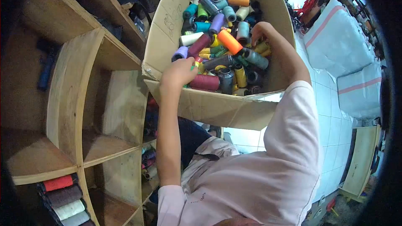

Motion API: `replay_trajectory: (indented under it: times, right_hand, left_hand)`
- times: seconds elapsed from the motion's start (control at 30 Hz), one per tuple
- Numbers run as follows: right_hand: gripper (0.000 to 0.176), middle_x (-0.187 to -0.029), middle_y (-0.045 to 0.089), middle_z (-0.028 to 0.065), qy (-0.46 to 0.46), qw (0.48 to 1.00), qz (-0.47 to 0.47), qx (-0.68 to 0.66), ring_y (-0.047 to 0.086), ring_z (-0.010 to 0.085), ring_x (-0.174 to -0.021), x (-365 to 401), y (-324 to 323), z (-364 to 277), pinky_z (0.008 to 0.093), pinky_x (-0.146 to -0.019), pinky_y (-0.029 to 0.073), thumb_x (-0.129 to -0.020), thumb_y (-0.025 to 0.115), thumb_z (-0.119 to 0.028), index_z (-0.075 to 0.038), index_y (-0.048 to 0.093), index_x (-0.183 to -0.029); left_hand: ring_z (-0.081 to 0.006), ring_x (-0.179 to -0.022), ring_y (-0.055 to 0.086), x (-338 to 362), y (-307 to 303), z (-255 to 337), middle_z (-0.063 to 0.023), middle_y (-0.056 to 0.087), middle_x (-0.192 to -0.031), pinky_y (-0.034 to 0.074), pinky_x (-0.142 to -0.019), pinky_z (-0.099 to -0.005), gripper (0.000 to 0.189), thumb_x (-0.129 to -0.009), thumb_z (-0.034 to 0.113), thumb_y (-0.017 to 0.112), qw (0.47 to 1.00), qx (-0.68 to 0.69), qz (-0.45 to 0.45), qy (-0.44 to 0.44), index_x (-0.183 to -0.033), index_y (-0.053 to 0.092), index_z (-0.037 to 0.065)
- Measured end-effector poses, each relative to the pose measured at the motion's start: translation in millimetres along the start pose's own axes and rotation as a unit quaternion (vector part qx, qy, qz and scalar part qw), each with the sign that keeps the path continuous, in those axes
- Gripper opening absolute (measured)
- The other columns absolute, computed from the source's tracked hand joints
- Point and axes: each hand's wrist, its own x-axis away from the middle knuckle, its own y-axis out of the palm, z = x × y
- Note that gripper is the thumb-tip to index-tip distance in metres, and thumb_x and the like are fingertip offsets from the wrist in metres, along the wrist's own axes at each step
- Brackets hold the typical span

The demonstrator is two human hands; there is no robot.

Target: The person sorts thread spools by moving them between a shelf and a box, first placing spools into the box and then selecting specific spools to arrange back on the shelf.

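Many thread spools fill a large cardboard box (167, 29), lying at all angles. My left hand (180, 72) is at the box's near left corner, fingers closed around a small spool with red and green (197, 62), partly hidden by the hand. A maroon spool (204, 82) lies just below it, and a dark maroon spool (198, 45) above. My right hand (263, 32) reaches down along the right side, bent at the wrist with its fingers apart over yellow spools (264, 48); the fingertips are partly hidden. An orange spool (230, 42) lies between my hands.
A wooden shelf unit (79, 100) with square compartments stands on the left. Its lower compartment holds a row of spools (63, 199). White wrapped bales (331, 37) stand on the tiled floor (326, 100) at right, with a wooden board (360, 159) below them.
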Motion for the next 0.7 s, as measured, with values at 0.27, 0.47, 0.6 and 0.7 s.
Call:
replay_trajectory:
  times: [0.27, 0.47, 0.6, 0.7]
  right_hand:
    - [0.038, -0.097, 0.072, 0.0115, -0.191, 0.953, 0.214, -0.1, 0.068, 0.0244, -0.083, 48.7, -18.9, 5.3, 0.0401, -0.069, 0.055, -0.073, 0.081, -0.025, -0.006, 0.072, -0.105]
    - [0.025, -0.083, 0.069, 0.0115, -0.085, 0.943, 0.157, -0.28, 0.063, 0.0258, -0.062, -87.4, -31.8, 53.1, 0.0458, -0.058, 0.051, -0.087, 0.068, -0.028, -0.005, 0.071, -0.095]
    - [0.028, -0.1, 0.071, 0.0105, -0.079, 0.985, 0.131, 0.078, 0.067, 0.0264, -0.088, -100.3, -6.7, 31.2, 0.0422, -0.075, 0.053, -0.077, 0.073, -0.032, -0.011, 0.076, -0.097]
    - [0.033, -0.11, 0.072, 0.0108, -0.074, 0.938, 0.113, 0.319, 0.068, 0.0276, -0.103, -102.1, 19.1, 11.2, 0.041, -0.085, 0.054, -0.073, 0.076, -0.033, -0.013, 0.077, -0.099]
  left_hand:
    - [-0.0372, -0.103, 0.065, 2.2, -3.7, 2.0, -0.0191, 0.067, -0.11, 0.051, -0.088, -0.0509, 0.035, -0.09, 0.033, 0.054, 1.0, -0.004, -0.003, 0.013, -0.112, 0.061, 0.007]
    - [-0.0384, -0.102, 0.064, 1.9, -2.6, 1.1, -0.0216, 0.067, -0.109, 0.049, -0.089, -0.0479, 0.037, -0.091, 0.035, 0.056, 1.0, 0.006, 0.008, 0.016, -0.116, 0.063, 0.008]
    - [-0.0386, -0.102, 0.064, 1.8, 1.1, -0.8, -0.0217, 0.067, -0.108, 0.049, -0.089, -0.0479, 0.037, -0.091, 0.034, 0.056, 1.0, 0.005, 0.018, 0.013, -0.116, 0.063, 0.007]
    - [-0.0384, -0.102, 0.064, 7.3, -5.7, 4.1, -0.0218, 0.068, -0.107, 0.049, -0.089, -0.0475, 0.036, -0.091, 0.033, 0.056, 1.0, 0.014, 0.013, 0.013, -0.114, 0.063, 0.007]
